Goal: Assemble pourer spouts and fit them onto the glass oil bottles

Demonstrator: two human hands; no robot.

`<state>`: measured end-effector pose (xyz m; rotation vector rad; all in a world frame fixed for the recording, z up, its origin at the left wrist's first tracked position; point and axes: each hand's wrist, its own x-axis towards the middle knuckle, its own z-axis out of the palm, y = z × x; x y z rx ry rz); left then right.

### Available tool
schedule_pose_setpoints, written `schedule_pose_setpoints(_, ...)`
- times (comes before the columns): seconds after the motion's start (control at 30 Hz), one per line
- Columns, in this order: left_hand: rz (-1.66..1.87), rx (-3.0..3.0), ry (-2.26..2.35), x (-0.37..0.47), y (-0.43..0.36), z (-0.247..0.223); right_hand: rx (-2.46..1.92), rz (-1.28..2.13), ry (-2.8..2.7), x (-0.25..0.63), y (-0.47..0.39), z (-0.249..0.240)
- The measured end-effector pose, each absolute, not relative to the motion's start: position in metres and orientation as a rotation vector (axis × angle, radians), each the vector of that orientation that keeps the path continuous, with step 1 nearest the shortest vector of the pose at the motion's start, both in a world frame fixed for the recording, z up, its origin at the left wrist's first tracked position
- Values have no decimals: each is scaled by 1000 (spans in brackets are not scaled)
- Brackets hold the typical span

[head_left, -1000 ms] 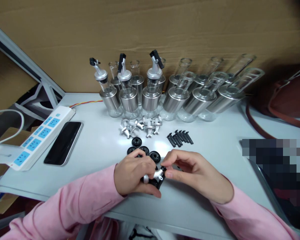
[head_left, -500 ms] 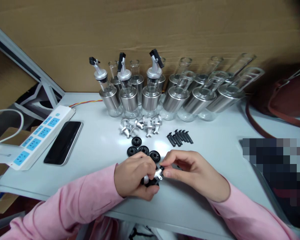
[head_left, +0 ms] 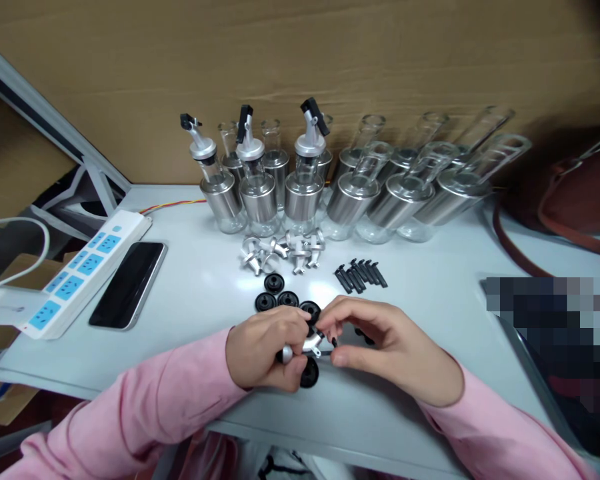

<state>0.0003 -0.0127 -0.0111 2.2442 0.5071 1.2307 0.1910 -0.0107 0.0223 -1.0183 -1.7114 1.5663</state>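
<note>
In the head view my left hand (head_left: 270,348) is closed around a silver bottle pourer (head_left: 311,343), its spout pointing right. My right hand (head_left: 393,350) meets it there, index fingertip by the spout's black tip. A slim black lever (head_left: 334,343) lies between that finger and the thumb, reaching the pourer's side; my fingers partly hide it. Below my left thumb a round black stopper base (head_left: 309,373) lies on the table. More black bases (head_left: 288,300) sit just beyond my hands, with loose silver spouts (head_left: 300,252) and black levers (head_left: 361,275) farther back.
Glass bottles with steel sleeves (head_left: 305,193) line the back, several uncapped, three with pourers fitted. To the left lie a phone (head_left: 129,285) and a white power strip (head_left: 90,267). A brown bag (head_left: 580,187) stands at the right. Cardboard (head_left: 300,60) closes off the back.
The pourer has turned slightly in my left hand and moved a little left. My right thumb and index finger have spread slightly around the lever. The black base below my left thumb has come into view.
</note>
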Motion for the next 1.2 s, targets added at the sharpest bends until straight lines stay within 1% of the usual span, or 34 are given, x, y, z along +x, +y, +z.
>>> schedule_pose_setpoints(0.17, 1257, 2239, 483, 0, -14, -11, -881, 1505, -1820, 193, -10, 21)
schedule_pose_setpoints(0.47, 1268, 2335, 536, -2, -10, -12, -937, 1461, -1807, 193, -9, 24)
schedule_pose_setpoints(0.7, 1205, 2418, 862, -6, -7, -9, -930, 1418, -1702, 196, -10, 22)
schedule_pose_setpoints(0.93, 1206, 2457, 988, -4, -10, -4, -915, 1410, -1698, 193, -10, 18)
schedule_pose_setpoints(1.2, 1189, 2444, 929, -4, -8, -6, -890, 1405, -1624, 192, -10, 17)
